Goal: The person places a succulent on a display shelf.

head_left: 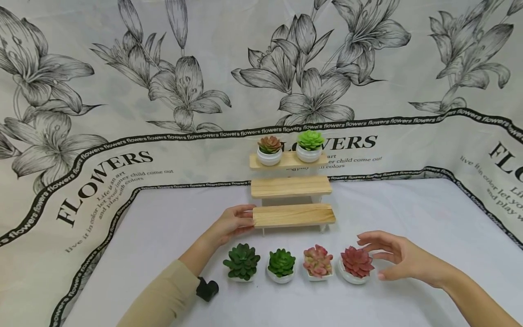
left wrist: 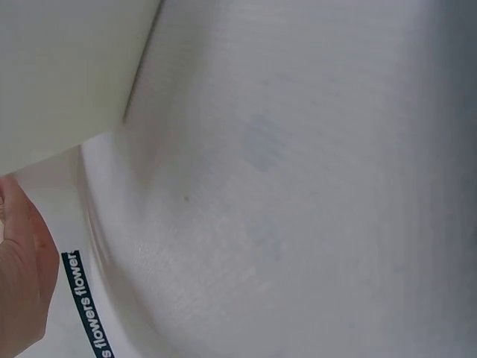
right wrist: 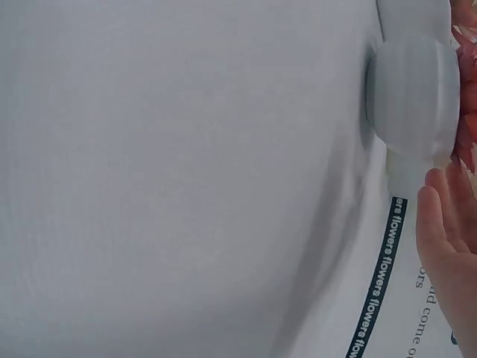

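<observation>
My left hand (head_left: pixel 233 223) holds the left end of the lowest board of a three-tier wooden display stand (head_left: pixel 293 215). In the left wrist view, the left hand (left wrist: pixel 26 272) shows at the left edge. My right hand (head_left: pixel 406 259), fingers spread and bent slightly, is just right of a red potted succulent (head_left: pixel 357 263) without gripping it. The right wrist view shows its white pot (right wrist: pixel 415 97) above the right hand's fingertips (right wrist: pixel 432 198). Left of it stand a pink succulent (head_left: pixel 318 262), a green succulent (head_left: pixel 281 263) and a dark green succulent (head_left: pixel 242 262).
On the top board sit a brownish-red succulent (head_left: pixel 269 151) and a bright green succulent (head_left: pixel 310 145) in white pots. A small black object (head_left: pixel 207 289) lies by the left sleeve. Behind the white table (head_left: pixel 163 213) hangs a flower-print cloth (head_left: pixel 204 104).
</observation>
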`<state>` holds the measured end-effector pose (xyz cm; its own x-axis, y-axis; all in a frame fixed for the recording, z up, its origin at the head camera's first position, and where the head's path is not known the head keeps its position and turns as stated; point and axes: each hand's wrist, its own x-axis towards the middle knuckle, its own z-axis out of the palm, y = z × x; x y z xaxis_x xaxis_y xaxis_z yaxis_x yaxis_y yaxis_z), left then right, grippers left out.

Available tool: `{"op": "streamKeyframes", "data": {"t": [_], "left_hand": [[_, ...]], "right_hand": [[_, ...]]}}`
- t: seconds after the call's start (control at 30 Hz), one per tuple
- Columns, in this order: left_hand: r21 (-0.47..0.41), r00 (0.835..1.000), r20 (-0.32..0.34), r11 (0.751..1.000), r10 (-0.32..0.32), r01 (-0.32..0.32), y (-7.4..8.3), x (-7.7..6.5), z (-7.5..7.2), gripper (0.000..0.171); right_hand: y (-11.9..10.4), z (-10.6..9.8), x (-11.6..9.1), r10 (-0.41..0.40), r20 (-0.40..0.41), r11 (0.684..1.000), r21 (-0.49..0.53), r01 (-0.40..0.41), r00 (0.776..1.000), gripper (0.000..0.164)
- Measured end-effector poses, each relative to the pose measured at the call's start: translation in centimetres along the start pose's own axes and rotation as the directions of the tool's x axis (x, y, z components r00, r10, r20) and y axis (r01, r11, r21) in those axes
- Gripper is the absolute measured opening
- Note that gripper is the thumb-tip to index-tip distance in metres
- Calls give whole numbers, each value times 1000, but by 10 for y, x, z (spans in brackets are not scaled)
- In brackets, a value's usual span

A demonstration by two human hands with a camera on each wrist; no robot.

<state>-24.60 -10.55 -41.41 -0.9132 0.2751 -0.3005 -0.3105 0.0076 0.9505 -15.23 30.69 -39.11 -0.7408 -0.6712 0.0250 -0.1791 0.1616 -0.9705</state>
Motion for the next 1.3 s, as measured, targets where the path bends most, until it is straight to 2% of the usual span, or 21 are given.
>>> {"op": "streamKeyframes", "data": {"t": [0.1, 0.3, 0.5, 0.77, 1.0, 1.3], "left_hand": [[1, 1000, 5, 1000, 4, -4, 0, 2, 0, 50], [1, 1000, -7, 1000, -2, 2, 0, 1, 0, 50], [-3, 1000, 0, 1000, -4, 4, -1, 1, -1, 50], [-7, 1000, 7, 1000, -4, 4, -1, 2, -2, 50], [-7, 998, 49, 999, 41, -40, -1, -1, -5, 50], [-4, 1000, -7, 1000, -15, 15, 2, 0, 0, 50]], "right_hand": [[7, 3, -2, 11, 13, 1000, -1, -11, 1000, 66], [16, 8, 0, 86, 11, 996, -21, -85, 996, 68], [23, 12, 2, 76, 3, 997, -15, -76, 997, 68], [26, 16, 10, 87, -2, 996, 12, -87, 996, 61], [25, 16, 15, 112, 18, 994, 4, -112, 994, 61], [23, 16, 13, 197, -17, 980, -9, -198, 980, 65]]}}
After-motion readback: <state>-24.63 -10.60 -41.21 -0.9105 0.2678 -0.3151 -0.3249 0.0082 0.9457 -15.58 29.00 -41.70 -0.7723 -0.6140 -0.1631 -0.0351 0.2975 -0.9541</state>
